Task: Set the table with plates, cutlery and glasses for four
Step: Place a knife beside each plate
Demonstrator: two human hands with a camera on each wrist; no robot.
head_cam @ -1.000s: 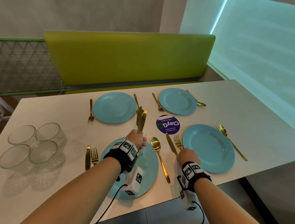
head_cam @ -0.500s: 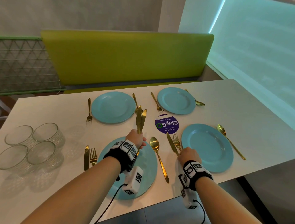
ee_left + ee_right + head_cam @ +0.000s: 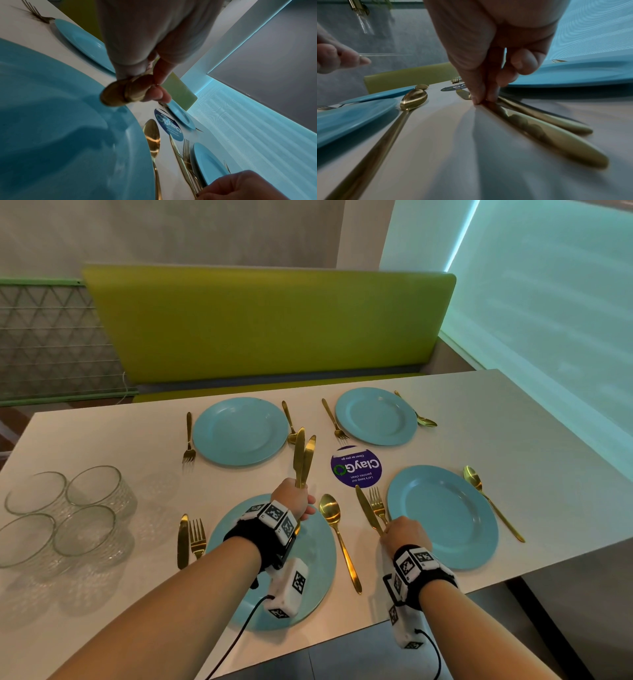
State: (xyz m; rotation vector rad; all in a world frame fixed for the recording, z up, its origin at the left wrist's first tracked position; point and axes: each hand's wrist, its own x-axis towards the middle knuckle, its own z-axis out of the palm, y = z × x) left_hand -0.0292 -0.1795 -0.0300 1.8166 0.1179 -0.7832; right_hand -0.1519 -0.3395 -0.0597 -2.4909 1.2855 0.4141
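My left hand [image 3: 294,498] hovers over the near left blue plate [image 3: 318,546] and grips two gold knives [image 3: 303,457] upright by their handles [image 3: 123,93]. My right hand [image 3: 400,534] is down on the table, left of the near right plate [image 3: 442,515]. Its fingertips [image 3: 479,100] press on a gold knife [image 3: 539,132] that lies beside a fork [image 3: 547,119]; the thumb stays off it. A gold spoon [image 3: 337,529] lies between the two near plates. Both far plates [image 3: 239,431] [image 3: 375,416] have a fork and spoon beside them.
Several clear glasses [image 3: 92,487] stand grouped at the table's left end. A knife [image 3: 183,541] and fork [image 3: 197,537] lie left of the near left plate. A purple round sticker [image 3: 356,469] marks the table's middle. A green bench [image 3: 267,320] runs behind.
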